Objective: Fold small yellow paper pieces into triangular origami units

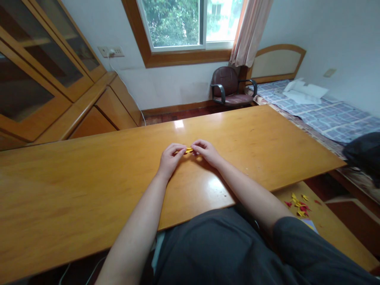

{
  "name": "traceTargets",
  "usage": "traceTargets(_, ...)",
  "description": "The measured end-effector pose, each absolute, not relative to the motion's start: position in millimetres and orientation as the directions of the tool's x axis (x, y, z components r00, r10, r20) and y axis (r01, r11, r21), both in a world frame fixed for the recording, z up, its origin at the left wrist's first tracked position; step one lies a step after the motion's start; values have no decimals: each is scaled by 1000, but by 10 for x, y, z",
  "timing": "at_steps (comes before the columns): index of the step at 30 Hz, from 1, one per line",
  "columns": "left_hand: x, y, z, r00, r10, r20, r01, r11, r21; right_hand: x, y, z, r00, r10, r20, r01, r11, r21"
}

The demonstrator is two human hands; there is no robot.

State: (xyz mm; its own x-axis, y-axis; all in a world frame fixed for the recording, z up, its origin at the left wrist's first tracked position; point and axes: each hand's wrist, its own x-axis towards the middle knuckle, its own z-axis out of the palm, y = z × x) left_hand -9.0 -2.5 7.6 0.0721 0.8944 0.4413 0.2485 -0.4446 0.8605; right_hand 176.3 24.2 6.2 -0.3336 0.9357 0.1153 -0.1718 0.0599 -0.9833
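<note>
A small piece of folded yellow paper [189,150] is held between my two hands, just above the wooden table [89,186]. My left hand [171,157] pinches its left end between thumb and fingers. At the other end, the thumb and fingertips of my right hand [206,151] are closed on it. Most of the paper is hidden behind the fingertips, so its exact folded shape cannot be made out.
On a lower wooden surface [332,221] at the right lie several small folded yellow and red paper figures [299,206]. A maroon armchair [227,87] stands beyond the table. Right of it is a bed [335,113] with a dark bag [365,154] near. A cabinet [53,79] stands left.
</note>
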Motion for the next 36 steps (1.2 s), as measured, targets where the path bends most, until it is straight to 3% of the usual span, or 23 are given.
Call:
traceTargets(7, -84, -39, 75, 59, 908, 415, 232, -416, 879, 1776, 226, 101, -286, 893, 348, 93, 387, -917)
traceTargets(11, -72, -53, 85, 97, 906, 412, 260, -423, 868, 1771, 231, 97, -330, 850, 411, 161, 480, -862)
traceTargets(26, -62, -64, 127, 106, 911, 399, 336, -410, 848, 1862, 251, 126, -371, 808, 458, 266, 565, -781)
traceTargets(36, -140, 12, 38, -39, 946, 322, 204, -308, 929, 2012, 372, 40, -322, 825, 464, 261, 549, -794)
